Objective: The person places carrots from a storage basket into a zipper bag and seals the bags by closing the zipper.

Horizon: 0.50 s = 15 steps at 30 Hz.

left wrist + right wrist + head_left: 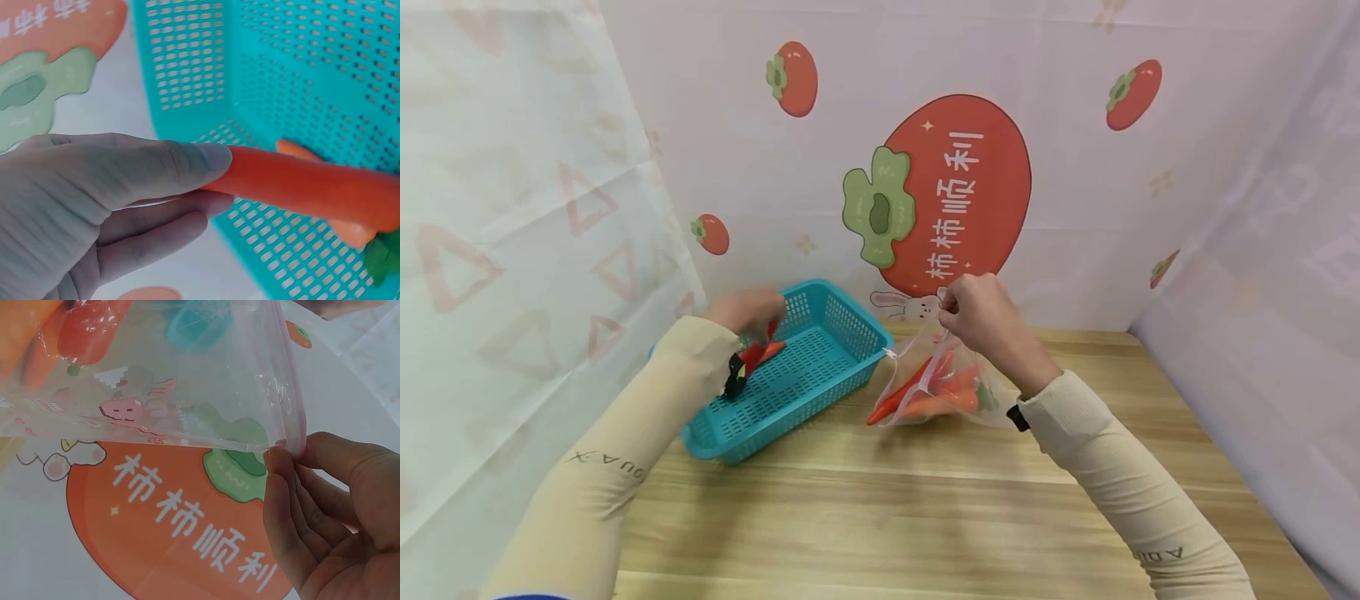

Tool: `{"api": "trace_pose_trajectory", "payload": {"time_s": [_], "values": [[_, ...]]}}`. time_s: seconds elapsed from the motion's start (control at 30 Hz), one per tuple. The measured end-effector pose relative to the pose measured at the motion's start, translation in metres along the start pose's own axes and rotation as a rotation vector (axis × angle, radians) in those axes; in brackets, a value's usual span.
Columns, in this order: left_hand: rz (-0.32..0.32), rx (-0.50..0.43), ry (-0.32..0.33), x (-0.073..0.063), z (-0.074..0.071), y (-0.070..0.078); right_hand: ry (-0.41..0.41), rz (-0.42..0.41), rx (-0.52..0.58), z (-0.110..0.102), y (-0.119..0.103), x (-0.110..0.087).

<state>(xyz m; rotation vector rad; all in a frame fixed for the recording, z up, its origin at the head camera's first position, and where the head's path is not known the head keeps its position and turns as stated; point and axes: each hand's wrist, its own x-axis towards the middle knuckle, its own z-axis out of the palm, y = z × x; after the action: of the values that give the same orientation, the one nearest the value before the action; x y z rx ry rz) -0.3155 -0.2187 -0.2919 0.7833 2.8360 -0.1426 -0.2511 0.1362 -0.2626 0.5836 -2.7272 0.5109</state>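
an elongated orange-red vegetable (306,184) is held over the turquoise basket (808,408), pinched near one end by the left grip (106,200). beneath it, a second orange vegetable (353,234), green at one end, is seen lying in the basket. to the basket's right, a see-through bag (244,381) is pinched at its pink-edged mouth by the right grip (337,519). red and orange vegetables (940,404) are contained in the bag, which is supported by the wooden tabletop (850,517). behind, a pale backdrop (737,150) is printed with persimmons (940,196).
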Motion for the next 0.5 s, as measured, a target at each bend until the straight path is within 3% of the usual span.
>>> {"api": "trace_pose_trajectory", "payload": {"time_s": [0.17, 0.5], "values": [[-0.003, -0.068, 0.048, -0.012, -0.012, -0.008, 0.004, 0.001, 0.007, 0.0, 0.001, 0.0], [0.064, -0.078, 0.174, -0.027, -0.022, -0.015, -0.008, 0.008, 0.023, 0.001, 0.001, 0.0]]}}
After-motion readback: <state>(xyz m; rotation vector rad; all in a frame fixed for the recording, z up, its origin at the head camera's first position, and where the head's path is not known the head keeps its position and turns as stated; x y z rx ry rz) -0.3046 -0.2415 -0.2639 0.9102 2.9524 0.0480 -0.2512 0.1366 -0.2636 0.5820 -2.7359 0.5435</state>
